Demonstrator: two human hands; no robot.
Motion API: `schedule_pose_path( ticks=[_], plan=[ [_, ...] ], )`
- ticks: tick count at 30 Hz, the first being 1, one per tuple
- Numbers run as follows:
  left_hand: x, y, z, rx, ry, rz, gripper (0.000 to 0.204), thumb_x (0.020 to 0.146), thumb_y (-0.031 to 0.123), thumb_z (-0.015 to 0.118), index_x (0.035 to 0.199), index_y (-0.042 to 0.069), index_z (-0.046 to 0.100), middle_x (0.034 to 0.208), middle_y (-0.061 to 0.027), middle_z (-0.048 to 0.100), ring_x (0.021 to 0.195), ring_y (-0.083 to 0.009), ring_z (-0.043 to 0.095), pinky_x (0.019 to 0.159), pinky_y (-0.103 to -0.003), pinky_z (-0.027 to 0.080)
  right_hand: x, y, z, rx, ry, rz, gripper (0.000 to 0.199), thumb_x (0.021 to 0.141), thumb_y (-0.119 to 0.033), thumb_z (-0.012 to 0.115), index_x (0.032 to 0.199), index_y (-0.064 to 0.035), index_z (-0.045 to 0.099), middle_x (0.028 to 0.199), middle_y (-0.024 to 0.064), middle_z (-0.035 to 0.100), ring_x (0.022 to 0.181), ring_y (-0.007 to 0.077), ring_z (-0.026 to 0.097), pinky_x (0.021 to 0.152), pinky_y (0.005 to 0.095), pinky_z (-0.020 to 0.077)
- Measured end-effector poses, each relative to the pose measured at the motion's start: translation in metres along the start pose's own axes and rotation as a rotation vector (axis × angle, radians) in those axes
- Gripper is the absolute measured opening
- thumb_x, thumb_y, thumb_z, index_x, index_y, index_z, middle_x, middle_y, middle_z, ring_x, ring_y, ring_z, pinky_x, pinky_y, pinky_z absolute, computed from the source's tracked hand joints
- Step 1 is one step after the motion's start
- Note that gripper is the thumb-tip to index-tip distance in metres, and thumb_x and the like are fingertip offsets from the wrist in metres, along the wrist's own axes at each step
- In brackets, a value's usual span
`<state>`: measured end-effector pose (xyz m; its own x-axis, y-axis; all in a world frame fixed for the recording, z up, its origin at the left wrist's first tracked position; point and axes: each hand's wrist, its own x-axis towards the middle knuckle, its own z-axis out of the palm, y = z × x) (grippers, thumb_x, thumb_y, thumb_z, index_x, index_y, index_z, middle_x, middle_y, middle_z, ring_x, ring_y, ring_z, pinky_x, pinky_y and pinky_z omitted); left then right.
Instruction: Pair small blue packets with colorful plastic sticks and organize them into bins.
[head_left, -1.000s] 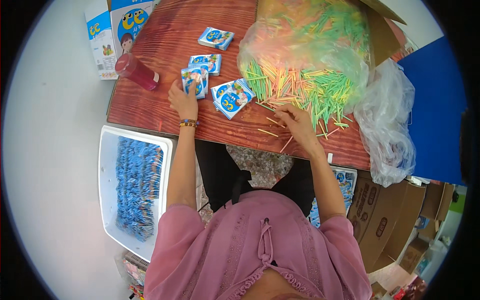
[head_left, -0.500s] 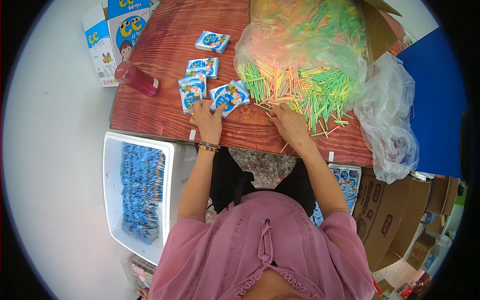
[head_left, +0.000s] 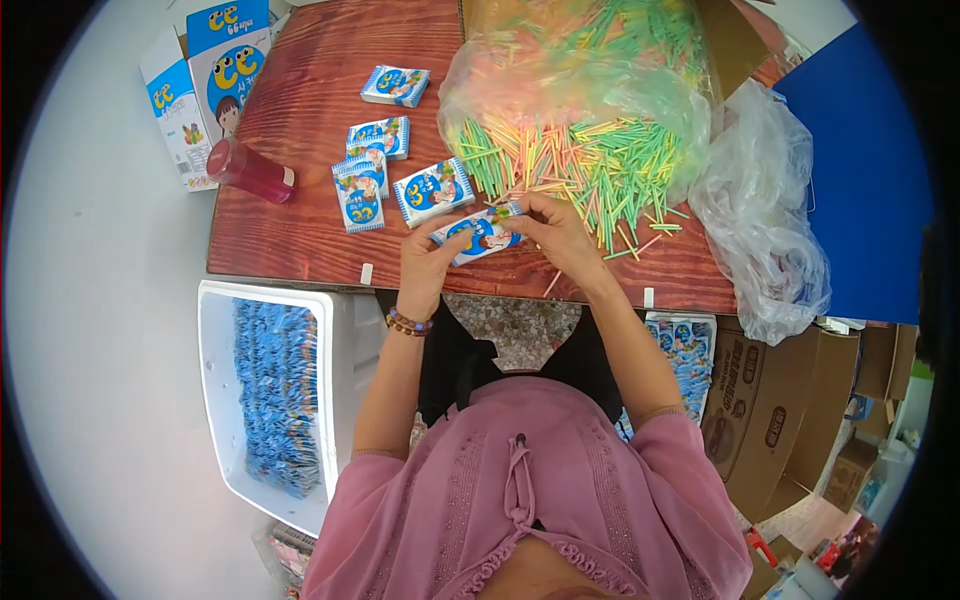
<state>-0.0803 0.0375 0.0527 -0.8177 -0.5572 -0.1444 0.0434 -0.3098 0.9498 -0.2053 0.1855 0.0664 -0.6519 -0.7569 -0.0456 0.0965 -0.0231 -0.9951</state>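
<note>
A small blue-and-white candy packet [head_left: 486, 238] is held up near the table's front edge, tilted, between my two hands. My left hand [head_left: 425, 268] pinches its left end, thumb on the printed face. My right hand [head_left: 562, 238] has its fingers closed at the packet's right end; whether a stick is also in those fingers is hidden. Just behind lies a stack of like packets [head_left: 434, 192]. More packets [head_left: 358, 197] lie to the left, with another small stack [head_left: 395, 86] farther back. Beyond my right hand spreads a heap of green, yellow and pink candy sticks [head_left: 600, 175].
A clear plastic bag [head_left: 580, 85] full of sticks covers the back. Crumpled plastic [head_left: 760, 220] hangs at the right edge by a blue panel [head_left: 860, 190]. A pink-red jar [head_left: 250, 171] lies at left. Below stand a white foam box [head_left: 340, 370] of packets and cardboard boxes [head_left: 765, 420].
My left hand has lifted a packet off the stack and brought it right and nearer. My right hand has left the sticks' edge and met the packet's end.
</note>
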Motion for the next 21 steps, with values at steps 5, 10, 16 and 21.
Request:
schedule_pose_path(
  ticks=[5,10,16,21],
  plan=[
    [-0.004,-0.019,0.006,-0.036,-0.03,-0.003,0.014,0.086,0.006,0.067,0.096,-0.003,0.068,0.087,-0.0031,0.069,0.074,-0.005,0.061,0.066,-0.021,0.05,-0.009,0.032,-0.007,0.011,0.027,-0.07,0.012,0.087,-0.015,0.068,0.087,-0.003,0.065,0.073,-0.0072,0.055,0.064,-0.0017,0.044,0.053,0.0172,0.0337],
    [-0.016,-0.02,0.014,-0.008,0.039,0.015,0.013,0.087,0.007,0.066,0.095,-0.004,0.068,0.085,-0.0027,0.068,0.072,-0.0044,0.06,0.064,-0.02,0.049,-0.021,0.033,-0.009,0.004,0.042,0.057,0.017,0.088,-0.016,0.067,0.078,-0.0022,0.063,0.065,-0.0073,0.042,0.059,0.0006,0.035,0.049,0.0214,0.0281],
    [-0.02,-0.029,0.015,-0.074,0.065,-0.025,0.013,0.09,0.009,0.063,0.093,-0.004,0.067,0.085,-0.0032,0.067,0.072,-0.0059,0.061,0.065,-0.022,0.049,-0.028,0.035,-0.007,0.046,0.075,0.055,0.02,0.089,-0.015,0.066,0.075,-0.0015,0.062,0.064,-0.0066,0.044,0.058,0.0015,0.038,0.05,0.0204,0.0311],
    [-0.019,-0.036,0.011,-0.289,0.139,-0.052,0.016,0.091,0.011,0.062,0.094,-0.004,0.067,0.089,-0.0045,0.068,0.075,-0.0059,0.061,0.067,-0.022,0.05,-0.039,0.023,-0.014,0.201,0.147,-0.052,0.013,0.09,-0.013,0.062,0.083,-0.0013,0.064,0.079,-0.0021,0.056,0.073,0.0059,0.051,0.064,0.0218,0.0413]
  ],
)
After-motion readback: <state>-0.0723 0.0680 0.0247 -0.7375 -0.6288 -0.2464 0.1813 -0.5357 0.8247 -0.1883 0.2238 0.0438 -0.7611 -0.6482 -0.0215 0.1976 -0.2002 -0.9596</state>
